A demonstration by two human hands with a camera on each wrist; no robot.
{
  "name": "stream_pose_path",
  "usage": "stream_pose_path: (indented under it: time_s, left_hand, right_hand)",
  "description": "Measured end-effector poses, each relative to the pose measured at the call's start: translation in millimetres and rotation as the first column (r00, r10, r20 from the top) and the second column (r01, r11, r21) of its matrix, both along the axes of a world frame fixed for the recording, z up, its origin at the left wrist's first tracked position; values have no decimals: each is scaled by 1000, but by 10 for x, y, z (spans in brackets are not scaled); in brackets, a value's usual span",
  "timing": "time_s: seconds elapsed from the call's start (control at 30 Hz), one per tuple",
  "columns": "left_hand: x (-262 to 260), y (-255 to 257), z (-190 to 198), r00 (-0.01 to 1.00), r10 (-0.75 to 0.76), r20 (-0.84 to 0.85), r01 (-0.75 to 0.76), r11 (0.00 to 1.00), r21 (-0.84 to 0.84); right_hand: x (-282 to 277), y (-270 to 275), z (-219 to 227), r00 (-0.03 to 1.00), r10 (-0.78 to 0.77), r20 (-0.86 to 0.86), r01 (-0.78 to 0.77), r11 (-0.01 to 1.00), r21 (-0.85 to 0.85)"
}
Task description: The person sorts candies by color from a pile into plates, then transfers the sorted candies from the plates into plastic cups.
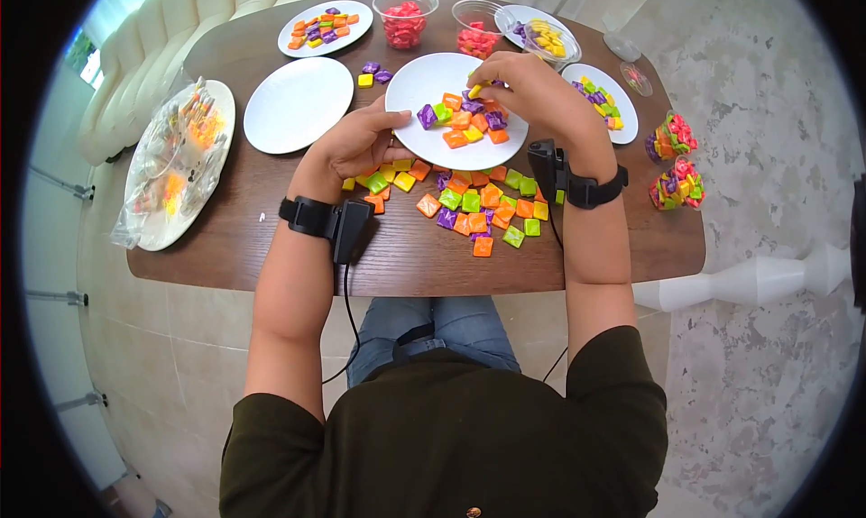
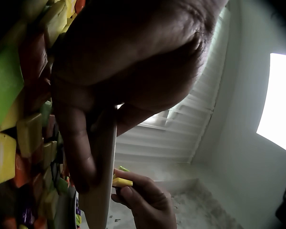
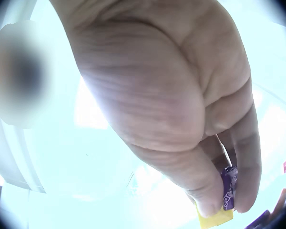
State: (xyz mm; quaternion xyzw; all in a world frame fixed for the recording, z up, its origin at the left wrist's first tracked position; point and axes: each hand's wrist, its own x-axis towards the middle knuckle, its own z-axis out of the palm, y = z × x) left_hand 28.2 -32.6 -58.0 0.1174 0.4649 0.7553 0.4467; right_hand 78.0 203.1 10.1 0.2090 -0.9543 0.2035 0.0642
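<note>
My left hand grips the left rim of a round white plate, with the thumb on top and fingers beneath. The plate is raised over the table, its edge seen side-on in the left wrist view. Orange, purple, green and yellow wrapped candies lie on it. Over the plate's right part, my right hand pinches a yellow candy at its fingertips. A purple candy shows between the thumb and fingers in the right wrist view.
Loose candies spread below the plate. A bare white plate lies left, beside an oval platter with plastic packaging. Candy plates and clear tubs stand at the back. Two filled cups stand near the right edge.
</note>
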Motion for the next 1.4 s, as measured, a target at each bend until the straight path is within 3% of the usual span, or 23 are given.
stream_pose_path:
  time_s: [0.1,0.23,0.43,0.53,0.63,0.8,0.93,1.07,1.17,1.4]
  left_hand:
    - [37,28,15,999,-49,-5,48,999,-11]
    - [67,39,16,996,-82,-30,82,996,-24]
    - [87,65,25,994,-105,-23,104,993,-51]
    - [89,46,39,996,-90,-25,89,995,-35]
    - [43,11,35,998,-11,-56,10,1000,-20]
    - [-144,-237,84,981,139,-132,-141,990,-11]
    - [-193,-290,81,969,203,-141,-201,979,25]
    - [-212,-325,83,972,175,-157,-176,984,9]
    - [-248,-322,25,968,211,-137,-205,977,54]
    - [-182,-273,63,973,196,-122,-198,980,1]
  right_hand:
    - [-48,107,-60,996,-65,64,62,997,40]
    - [-18,134,-15,996,-89,11,88,992,86]
    - [4,4,-77,999,34,-5,-34,995,-89]
    - [35,16,-49,997,-9,-83,-6,984,-178]
    - [127,154,150,991,-114,-64,106,987,-121]
    - [59,467,69,934,-229,273,237,971,4]
    - [-103,347,-214,850,-162,501,145,987,74]
    - [-224,256,-455,876,-131,465,51,982,180]
    - [-291,322,-575,831,-217,512,84,959,270]
    - [-233,364,-458,859,-226,460,54,932,357]
